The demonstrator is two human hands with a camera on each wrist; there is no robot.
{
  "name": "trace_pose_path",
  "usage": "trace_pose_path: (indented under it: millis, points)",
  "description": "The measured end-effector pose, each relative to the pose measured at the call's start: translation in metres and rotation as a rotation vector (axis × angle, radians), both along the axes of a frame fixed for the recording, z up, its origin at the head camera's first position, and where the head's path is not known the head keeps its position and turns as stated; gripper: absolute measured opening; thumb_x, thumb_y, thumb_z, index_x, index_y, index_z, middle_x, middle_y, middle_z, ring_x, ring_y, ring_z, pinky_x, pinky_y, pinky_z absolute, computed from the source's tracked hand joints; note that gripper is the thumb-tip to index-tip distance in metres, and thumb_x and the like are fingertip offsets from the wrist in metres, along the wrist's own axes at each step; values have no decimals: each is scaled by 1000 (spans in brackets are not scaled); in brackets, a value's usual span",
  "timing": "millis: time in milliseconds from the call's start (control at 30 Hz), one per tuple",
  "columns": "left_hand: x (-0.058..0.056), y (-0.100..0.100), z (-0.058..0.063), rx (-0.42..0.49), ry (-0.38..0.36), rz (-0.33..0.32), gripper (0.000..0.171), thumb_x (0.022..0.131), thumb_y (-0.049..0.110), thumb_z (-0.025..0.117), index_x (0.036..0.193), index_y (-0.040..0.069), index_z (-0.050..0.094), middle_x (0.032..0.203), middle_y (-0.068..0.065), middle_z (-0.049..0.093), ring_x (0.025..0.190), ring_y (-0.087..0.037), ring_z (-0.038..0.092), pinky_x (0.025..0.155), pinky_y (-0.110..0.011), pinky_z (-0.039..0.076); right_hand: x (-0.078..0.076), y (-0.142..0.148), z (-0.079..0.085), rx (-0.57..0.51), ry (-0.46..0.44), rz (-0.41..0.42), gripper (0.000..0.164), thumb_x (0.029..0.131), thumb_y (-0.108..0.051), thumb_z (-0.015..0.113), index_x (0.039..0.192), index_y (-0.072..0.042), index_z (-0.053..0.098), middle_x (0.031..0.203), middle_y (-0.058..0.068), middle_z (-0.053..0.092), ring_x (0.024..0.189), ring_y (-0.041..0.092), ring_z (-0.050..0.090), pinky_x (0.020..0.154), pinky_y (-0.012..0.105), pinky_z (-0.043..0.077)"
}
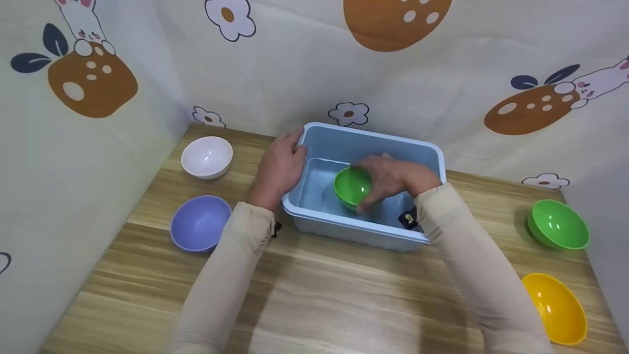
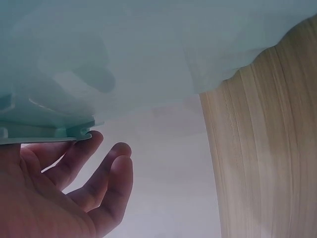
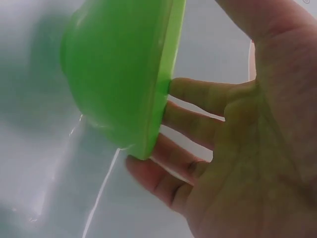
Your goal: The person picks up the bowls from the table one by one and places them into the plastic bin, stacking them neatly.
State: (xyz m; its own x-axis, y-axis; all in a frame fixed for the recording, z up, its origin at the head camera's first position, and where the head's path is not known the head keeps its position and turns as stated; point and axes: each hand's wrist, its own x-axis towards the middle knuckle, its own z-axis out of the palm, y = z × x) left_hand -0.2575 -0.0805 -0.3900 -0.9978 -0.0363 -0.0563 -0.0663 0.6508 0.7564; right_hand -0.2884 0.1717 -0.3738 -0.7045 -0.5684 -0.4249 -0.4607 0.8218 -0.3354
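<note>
A light blue plastic basin [image 1: 363, 223] stands on the wooden table near the patterned cloth. My left hand [image 1: 281, 167] grips its left rim; from below, the left wrist view shows curled fingers [image 2: 111, 191] beneath the rim, some of them off it. Inside the basin, my right hand [image 1: 388, 177] holds a small green bowl [image 1: 350, 187] by its edge. Seen close in the right wrist view, several fingertips [image 3: 173, 89] touch the rim of that bowl [image 3: 119, 64]. Whether the bowl rests on the basin floor I cannot tell.
Left of the basin are a white bowl [image 1: 207, 157] and a purple bowl [image 1: 199, 223], the latter close to my left sleeve. At the right stand another green bowl [image 1: 558, 224] and a yellow bowl [image 1: 560, 309], partly behind my right sleeve. Cloth walls [image 1: 275, 73] border the table.
</note>
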Motion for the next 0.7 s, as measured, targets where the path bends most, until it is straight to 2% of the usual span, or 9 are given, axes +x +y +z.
trace_pose_path:
  millis: [333,700]
  points:
    - [1,1,0,2,-11,11,53,108,36,46,159,26,37,156,-2,48,144,-22,47,120,-50,39,-2,3,-2,35,-32,-13,106,72,-47,89,157,-13,38,155,11,45,137,35,39,116,58,36]
    - [1,1,0,-9,-4,15,53,108,37,45,159,27,36,158,-2,46,147,-23,44,122,-51,36,-2,2,-4,23,-33,-1,102,72,-44,90,155,-12,40,151,11,48,135,34,42,115,56,39]
